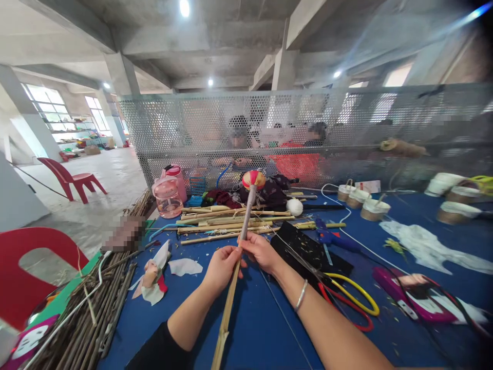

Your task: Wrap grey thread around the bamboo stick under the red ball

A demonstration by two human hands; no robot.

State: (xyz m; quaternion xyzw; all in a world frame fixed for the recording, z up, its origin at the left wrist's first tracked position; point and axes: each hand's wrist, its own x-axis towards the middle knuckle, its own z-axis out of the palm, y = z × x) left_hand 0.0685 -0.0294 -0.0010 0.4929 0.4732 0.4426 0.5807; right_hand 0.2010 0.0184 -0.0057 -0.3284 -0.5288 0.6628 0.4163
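Both my hands grip one long bamboo stick (pixel 227 313), which rises tilted away from me over the blue table. Its upper part has a grey wrapping (pixel 248 213), and a red and yellow striped ball (pixel 254 179) tops it. My left hand (pixel 221 270) pinches the stick just below the wrapping's lower end. Slightly higher, my right hand (pixel 262 250) has its fingers closed around the wrapped part. Behind the stick lie several cut bamboo sticks (pixel 215 221). A thin line runs down the table near my right forearm.
Scissors (pixel 348 295) with yellow and red handles and a blue glue gun (pixel 337 236) lie to the right. Thin branches (pixel 103 308) are stacked at left. A pink bottle (pixel 168 192) stands before the perforated metal screen (pixel 200 123); people sit behind it. Paper cups (pixel 375 208) stand at right.
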